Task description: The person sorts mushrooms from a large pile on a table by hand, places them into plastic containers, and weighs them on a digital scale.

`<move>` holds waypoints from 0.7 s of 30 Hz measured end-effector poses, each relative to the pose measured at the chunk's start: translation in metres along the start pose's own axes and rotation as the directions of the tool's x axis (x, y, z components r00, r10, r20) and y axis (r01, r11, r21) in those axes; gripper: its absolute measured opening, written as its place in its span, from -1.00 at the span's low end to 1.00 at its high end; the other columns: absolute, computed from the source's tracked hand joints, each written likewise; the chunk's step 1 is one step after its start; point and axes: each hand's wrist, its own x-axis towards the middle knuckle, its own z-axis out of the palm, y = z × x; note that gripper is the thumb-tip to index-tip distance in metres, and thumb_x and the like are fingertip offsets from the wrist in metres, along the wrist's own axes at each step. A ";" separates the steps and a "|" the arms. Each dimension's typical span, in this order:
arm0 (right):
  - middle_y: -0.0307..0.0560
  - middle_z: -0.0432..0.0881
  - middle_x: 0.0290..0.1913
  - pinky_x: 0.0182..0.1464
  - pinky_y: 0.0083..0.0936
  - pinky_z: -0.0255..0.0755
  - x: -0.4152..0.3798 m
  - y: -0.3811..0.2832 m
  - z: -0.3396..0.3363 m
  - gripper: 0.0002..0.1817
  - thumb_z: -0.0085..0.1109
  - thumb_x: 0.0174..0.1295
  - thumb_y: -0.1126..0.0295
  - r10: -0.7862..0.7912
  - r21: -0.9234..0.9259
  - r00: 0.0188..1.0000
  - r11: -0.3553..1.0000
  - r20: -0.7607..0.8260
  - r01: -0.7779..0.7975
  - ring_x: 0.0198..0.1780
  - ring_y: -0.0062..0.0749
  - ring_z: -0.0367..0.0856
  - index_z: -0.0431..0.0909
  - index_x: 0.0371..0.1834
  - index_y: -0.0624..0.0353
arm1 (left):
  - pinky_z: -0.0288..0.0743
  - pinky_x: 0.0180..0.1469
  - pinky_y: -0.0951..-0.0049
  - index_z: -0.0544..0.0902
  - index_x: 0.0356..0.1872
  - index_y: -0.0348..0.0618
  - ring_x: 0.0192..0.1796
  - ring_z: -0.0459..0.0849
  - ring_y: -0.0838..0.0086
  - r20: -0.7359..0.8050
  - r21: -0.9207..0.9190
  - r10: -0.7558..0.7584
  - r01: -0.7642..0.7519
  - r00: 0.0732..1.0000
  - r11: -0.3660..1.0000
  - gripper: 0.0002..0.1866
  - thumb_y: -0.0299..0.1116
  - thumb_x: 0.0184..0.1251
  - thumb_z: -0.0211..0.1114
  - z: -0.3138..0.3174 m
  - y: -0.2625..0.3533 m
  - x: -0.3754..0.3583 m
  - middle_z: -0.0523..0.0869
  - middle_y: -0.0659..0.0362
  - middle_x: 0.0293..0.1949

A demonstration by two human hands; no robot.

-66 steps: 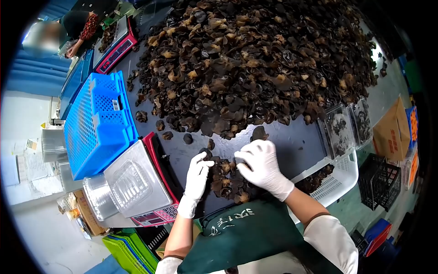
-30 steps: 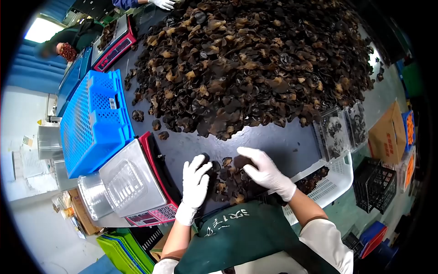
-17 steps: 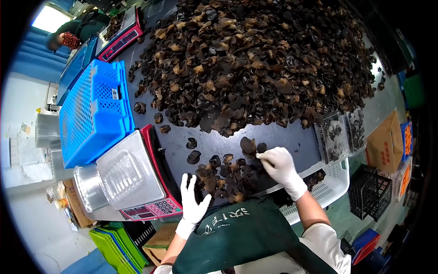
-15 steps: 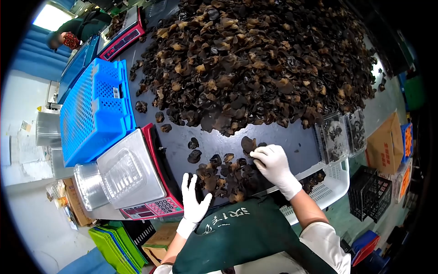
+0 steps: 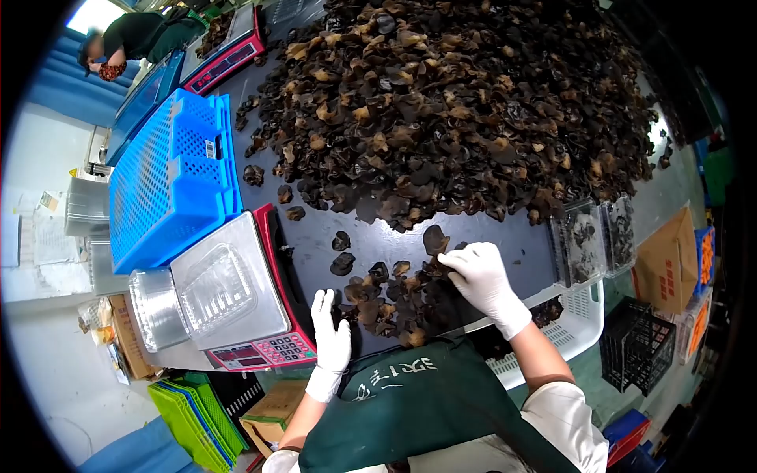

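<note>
A small heap of dark brown wood ear fungus (image 5: pixel 398 303) lies on the grey table between my two white-gloved hands. My right hand (image 5: pixel 482 282) is at the heap's right edge, its fingers pinched at a dark piece (image 5: pixel 435 240); whether it grips this piece is hard to tell. My left hand (image 5: pixel 330 337) is left of the heap, fingers stretched out and thumb apart, holding nothing. A clear plastic box (image 5: pixel 217 288) rests on the scale (image 5: pixel 268 315) to the left. Beyond the hands rises a large pile of the same fungus (image 5: pixel 457 118).
Left are a blue crate (image 5: pixel 177 177) and stacked clear boxes (image 5: pixel 154 303). Filled clear boxes (image 5: pixel 583 240) stand at the right, above a white basket (image 5: pixel 579 319). Cartons (image 5: pixel 666 260) and black crates (image 5: pixel 631 339) are farther right. A co-worker (image 5: pixel 146 35) is at the upper left.
My left hand has turned more upright, its fingers closer together. My right hand has shifted slightly right and down. The view has tilted a little, and the co-worker has leaned differently.
</note>
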 end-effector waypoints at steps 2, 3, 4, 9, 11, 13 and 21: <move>-0.33 0.64 -0.17 0.07 -0.31 0.29 0.003 -0.008 0.011 -0.62 0.35 -0.08 0.43 0.006 -0.107 0.999 0.994 0.054 -0.001 -0.10 -0.29 0.49 0.64 -0.10 -0.04 | 0.07 0.49 0.21 0.29 0.42 -0.15 0.46 0.21 0.02 0.020 -0.008 0.042 -0.042 0.999 0.999 -0.24 -0.68 0.05 0.08 -0.002 0.002 0.001 0.23 -0.12 0.42; -0.33 0.64 -0.19 0.08 -0.32 0.28 0.005 -0.010 0.016 -0.67 0.35 -0.07 0.42 0.012 -0.145 0.999 0.989 0.052 -0.005 -0.10 -0.28 0.47 0.66 -0.16 -0.04 | 0.07 0.49 0.21 0.28 0.42 -0.16 0.46 0.21 0.02 0.037 -0.005 0.052 -0.052 0.998 0.999 -0.21 -0.69 0.00 0.06 -0.003 0.002 0.002 0.23 -0.12 0.42; -0.33 0.64 -0.19 0.08 -0.32 0.28 0.005 -0.009 0.016 -0.67 0.35 -0.07 0.42 0.015 -0.145 0.999 0.989 0.048 -0.008 -0.10 -0.28 0.47 0.66 -0.16 -0.04 | 0.07 0.49 0.21 0.27 0.43 -0.16 0.47 0.20 0.02 0.054 -0.002 0.061 -0.061 0.997 0.998 -0.18 -0.71 -0.05 0.04 -0.004 0.002 0.003 0.23 -0.13 0.42; -0.29 0.65 -0.30 0.04 -0.30 0.32 0.011 -0.006 -0.005 -0.90 0.29 -0.02 0.46 0.132 0.240 0.991 0.963 -0.017 -0.125 -0.12 -0.31 0.55 0.62 -0.40 0.04 | 0.08 0.48 0.21 0.25 0.44 -0.16 0.46 0.21 0.01 0.064 -0.010 0.043 -0.043 0.997 0.999 -0.17 -0.68 -0.04 0.09 -0.008 -0.002 0.000 0.24 -0.13 0.41; -0.17 0.68 -0.34 -0.02 -0.38 0.41 0.007 -0.003 -0.039 -0.90 0.27 -0.06 0.54 0.171 0.447 0.982 0.875 0.079 -0.188 -0.20 -0.23 0.62 0.58 -0.45 0.14 | 0.09 0.48 0.21 0.25 0.44 -0.17 0.46 0.22 0.02 0.062 -0.014 0.017 -0.017 0.998 1.000 -0.19 -0.67 0.00 0.13 -0.008 -0.002 -0.001 0.24 -0.13 0.41; -0.14 0.68 -0.36 0.00 -0.38 0.44 0.004 0.015 -0.083 -0.89 0.28 -0.06 0.42 0.026 0.459 0.765 0.786 0.644 -0.413 -0.21 -0.22 0.63 0.61 -0.44 0.15 | 0.10 0.48 0.21 0.26 0.43 -0.17 0.45 0.23 0.02 0.027 0.016 -0.005 0.005 1.000 1.000 -0.23 -0.61 0.09 0.23 -0.005 -0.002 0.002 0.24 -0.13 0.41; 0.02 0.56 0.04 0.23 -0.23 0.32 -0.039 -0.013 -0.045 -0.31 0.48 -0.16 0.17 0.113 0.099 0.845 0.977 0.522 -0.191 0.12 -0.06 0.49 0.55 0.14 0.10 | 0.01 0.49 0.09 0.26 0.44 -0.16 0.50 0.12 -0.05 -0.096 0.117 0.066 -0.054 0.993 0.992 -0.32 -0.36 0.29 0.26 0.009 -0.009 0.062 0.18 -0.15 0.47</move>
